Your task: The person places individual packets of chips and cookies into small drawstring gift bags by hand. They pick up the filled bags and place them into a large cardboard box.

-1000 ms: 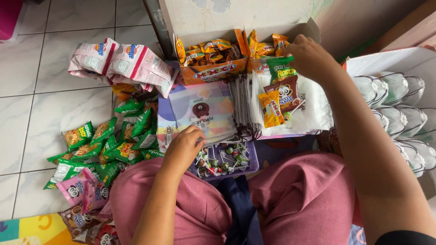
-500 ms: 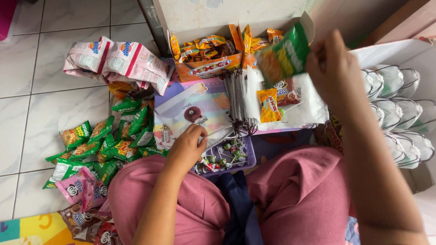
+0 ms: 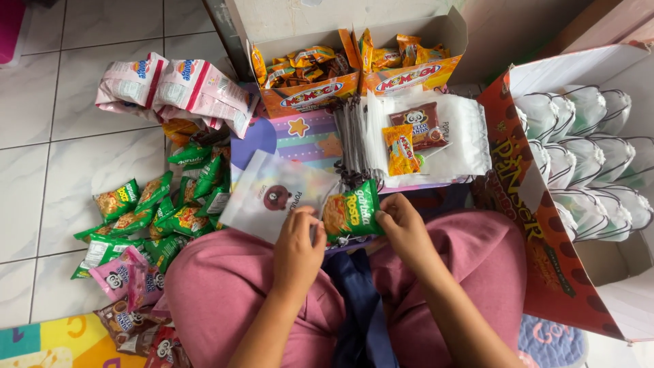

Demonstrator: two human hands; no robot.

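Sitting on the white tile floor [image 3: 41, 177] by two orange snack boxes [image 3: 354, 68], the person's left hand [image 3: 300, 245] pinches a clear bag [image 3: 269, 194] over the lap, while the right hand [image 3: 402, 228] fingers pinch a small green snack pack [image 3: 351, 215] at its mouth.

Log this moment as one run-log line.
left hand: holds translucent white plastic pouch | right hand: holds green foil snack packet at pouch mouth | hands: shut

Glossy green foil snack packet [image 3: 352, 216], frosted translucent plastic pouch [image 3: 272, 194], matt cardboard boxes [image 3: 310, 92], smooth shiny floor tiles [image 3: 61, 170]
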